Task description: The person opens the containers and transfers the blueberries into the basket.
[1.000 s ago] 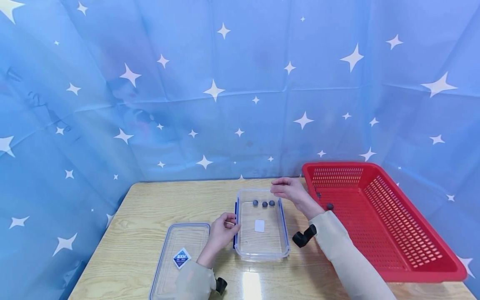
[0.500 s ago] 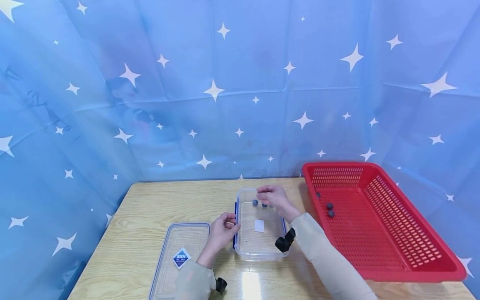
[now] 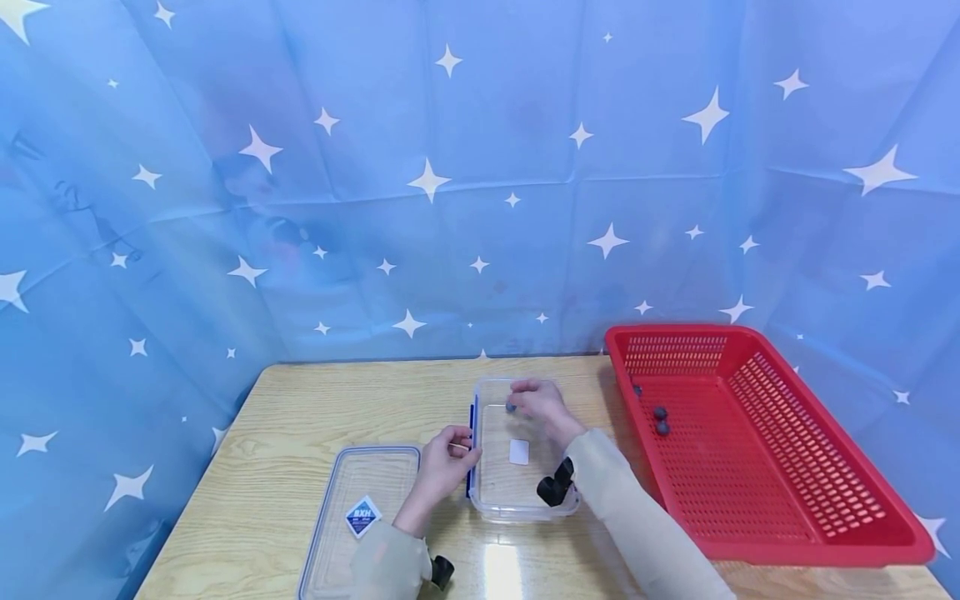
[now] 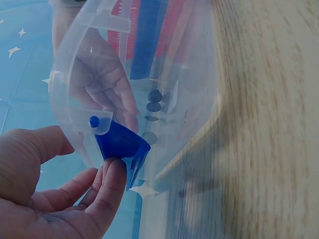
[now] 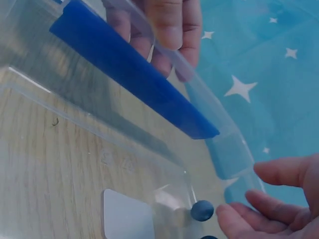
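Observation:
A clear plastic box (image 3: 525, 513) with blue side latches stands on the table. My left hand (image 3: 441, 463) holds its left wall, with the thumb over the rim and the fingers by the blue latch (image 4: 119, 143) outside. Over the far end of the box is my right hand (image 3: 546, 407), fingers extended. A blueberry (image 5: 202, 210) lies inside, close to the right fingertips (image 5: 227, 211); nothing is visibly pinched. Part of another dark berry shows at the bottom of the right wrist view. In the head view the right hand hides most of the berries.
To the left lies a clear lid (image 3: 375, 468) with a blue rim and a blue-white sticker (image 3: 363, 517). A large red basket (image 3: 750, 467) on the right holds several blueberries (image 3: 661, 414) near its left wall. Behind the table hangs a blue star-patterned cloth (image 3: 480, 208).
From above the box's right rim, my right hand has moved left and down over the berries, which it now largely covers. My left hand stays at the left wall.

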### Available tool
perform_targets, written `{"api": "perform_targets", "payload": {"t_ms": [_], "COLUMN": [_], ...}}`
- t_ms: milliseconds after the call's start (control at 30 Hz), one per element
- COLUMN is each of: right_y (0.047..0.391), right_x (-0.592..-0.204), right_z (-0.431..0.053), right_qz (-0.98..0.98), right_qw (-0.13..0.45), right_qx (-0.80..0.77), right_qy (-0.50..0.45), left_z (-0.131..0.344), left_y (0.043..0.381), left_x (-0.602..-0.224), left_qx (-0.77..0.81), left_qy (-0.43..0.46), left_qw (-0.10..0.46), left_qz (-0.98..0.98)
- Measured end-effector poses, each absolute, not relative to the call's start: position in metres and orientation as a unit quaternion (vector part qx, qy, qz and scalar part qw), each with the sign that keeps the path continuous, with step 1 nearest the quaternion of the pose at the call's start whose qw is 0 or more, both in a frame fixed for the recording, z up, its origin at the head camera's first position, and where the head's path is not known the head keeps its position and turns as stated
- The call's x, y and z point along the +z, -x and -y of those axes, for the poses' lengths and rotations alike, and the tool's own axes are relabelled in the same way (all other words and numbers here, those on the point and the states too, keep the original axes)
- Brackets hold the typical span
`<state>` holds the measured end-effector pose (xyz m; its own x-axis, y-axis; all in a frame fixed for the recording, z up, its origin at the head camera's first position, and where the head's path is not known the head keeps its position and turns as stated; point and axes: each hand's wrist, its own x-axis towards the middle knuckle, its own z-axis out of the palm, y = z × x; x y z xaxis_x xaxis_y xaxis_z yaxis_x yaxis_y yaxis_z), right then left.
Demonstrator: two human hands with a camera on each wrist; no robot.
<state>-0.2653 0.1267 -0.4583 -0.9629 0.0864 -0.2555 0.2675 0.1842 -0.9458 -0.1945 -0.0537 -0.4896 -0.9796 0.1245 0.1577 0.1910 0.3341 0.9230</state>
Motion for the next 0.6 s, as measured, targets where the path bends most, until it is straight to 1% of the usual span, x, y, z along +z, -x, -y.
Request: {"api": "perform_targets", "payload": {"t_ms": [267, 500, 600], "right_y": [0.2669, 0.2686, 0.2688], "right_x": [-0.4613, -0.4652, -0.4674], "right_z": [-0.1243, -0.1222, -0.1212], "right_qz": [-0.786, -0.811, -0.835], "right_qw": [0.098, 0.09, 0.101], "right_qx": [-0.602, -0.571, -0.534], "right_qy": [-0.104, -0.092, -0.083], "left_z": [0.0544, 0.0548, 0.0548], "left_y": [0.1947, 0.1939, 0.1931], "left_x": [-0.4893, -0.4887, -0.4883], "left_qx": [-0.572, -0.569, -0.568], "left_qy": [0.099, 0.104, 0.106], "left_qw": [0.03, 0.035, 0.036], "left_qz": [0.814, 0.815, 0.815]}}
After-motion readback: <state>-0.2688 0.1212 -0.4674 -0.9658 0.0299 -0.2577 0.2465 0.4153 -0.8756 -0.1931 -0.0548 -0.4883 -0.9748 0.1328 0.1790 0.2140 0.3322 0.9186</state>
